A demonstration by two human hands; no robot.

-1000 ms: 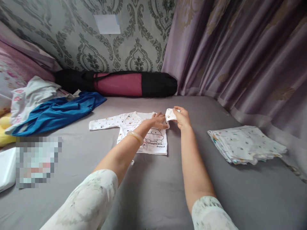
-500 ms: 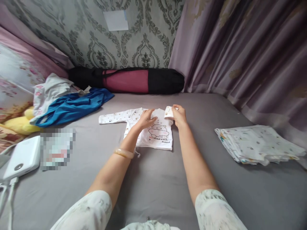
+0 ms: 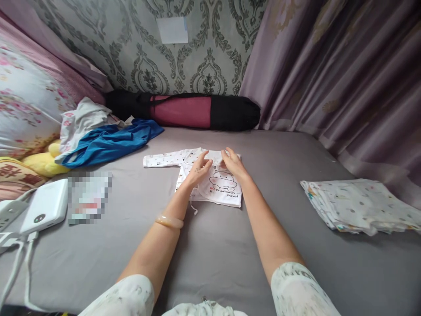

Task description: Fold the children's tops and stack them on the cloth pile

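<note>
A small white baby shirt (image 3: pixel 225 193) lies on the grey bed sheet, with a cartoon animal and lettering on its front. Its patterned left sleeve (image 3: pixel 162 159) stretches out flat to the left, and a tie string hangs below the hem. On the right side no sleeve sticks out; it lies folded inward, partly hidden under my hand. My left hand (image 3: pixel 198 169) rests on or just above the shirt's middle, thumb and fingers apart. Over the upper right of the shirt is my right hand (image 3: pixel 233 164), its fingers stretched out and pointing inward, gripping nothing that I can see.
Folded patterned cloths (image 3: pixel 358 205) lie stacked at right. A white power bank (image 3: pixel 46 206) with cables and a blurred packet (image 3: pixel 89 197) are at left. Behind them are a blue garment (image 3: pixel 112 142) and a yellow plush toy (image 3: pixel 42 164). A black-and-red long bag (image 3: pixel 180 112) lines the wall.
My right hand has moved left over the shirt, laid the right sleeve inward and let it go. My left hand stays near the shirt's middle. The view has shifted slightly left.
</note>
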